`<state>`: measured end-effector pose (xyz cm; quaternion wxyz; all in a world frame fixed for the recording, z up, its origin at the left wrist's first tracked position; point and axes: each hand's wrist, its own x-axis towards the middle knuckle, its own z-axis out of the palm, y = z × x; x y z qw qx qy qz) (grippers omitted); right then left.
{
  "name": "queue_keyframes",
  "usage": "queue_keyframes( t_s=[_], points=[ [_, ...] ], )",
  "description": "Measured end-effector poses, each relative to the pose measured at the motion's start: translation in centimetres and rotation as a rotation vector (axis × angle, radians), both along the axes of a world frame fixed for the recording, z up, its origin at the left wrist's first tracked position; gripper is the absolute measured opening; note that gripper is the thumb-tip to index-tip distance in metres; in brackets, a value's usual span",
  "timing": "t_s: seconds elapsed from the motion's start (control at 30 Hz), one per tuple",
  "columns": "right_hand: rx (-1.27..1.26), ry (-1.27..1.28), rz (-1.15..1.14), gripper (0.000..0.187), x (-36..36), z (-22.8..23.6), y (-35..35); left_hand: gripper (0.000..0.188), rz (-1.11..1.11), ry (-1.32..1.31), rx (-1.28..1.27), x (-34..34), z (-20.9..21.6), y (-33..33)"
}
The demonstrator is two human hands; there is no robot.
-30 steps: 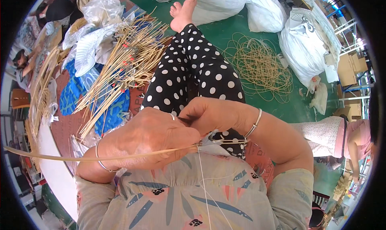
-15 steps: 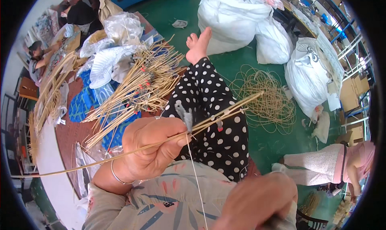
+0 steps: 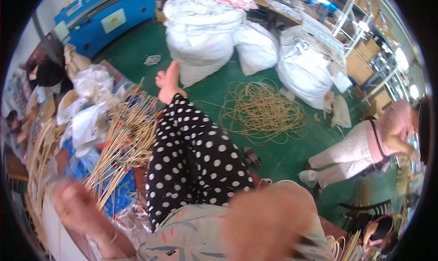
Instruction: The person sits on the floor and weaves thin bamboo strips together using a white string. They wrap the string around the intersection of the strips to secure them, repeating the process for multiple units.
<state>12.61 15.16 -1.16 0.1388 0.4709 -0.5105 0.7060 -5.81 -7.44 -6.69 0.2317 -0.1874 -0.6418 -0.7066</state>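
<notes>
Hanging blurred near the lower ends of one heap of sticks (image 3: 132, 140), the left grip (image 3: 77, 204) cannot be read as wide, narrow or holding; the right grip (image 3: 264, 220), in front of the shirt (image 3: 191, 229), is equally unclear. The step in hand is probably stick handling; the next move would call for parting crossed lengths, too many to count. The heap lies on blue cloth (image 3: 126, 184), left of the spotted trousers (image 3: 194, 158). Beyond: one cane coil (image 3: 264, 115), one dark sandal (image 3: 252, 157), three large white sacks (image 3: 203, 37).
</notes>
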Motion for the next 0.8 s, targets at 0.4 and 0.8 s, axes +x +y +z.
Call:
queue_keyframes(
  t_s=[0.4,0.8],
  points=[
    [-0.631,-0.853,-0.022,0.041,0.3,0.1,-3.1,0.024,-0.709,0.649,-0.482,4.6,4.7,7.2],
    [0.588,0.013,-1.184,0.021,-2.0,0.4,-2.9,0.020,-0.787,0.621,-0.282,5.8,4.5,5.7]
  ],
)
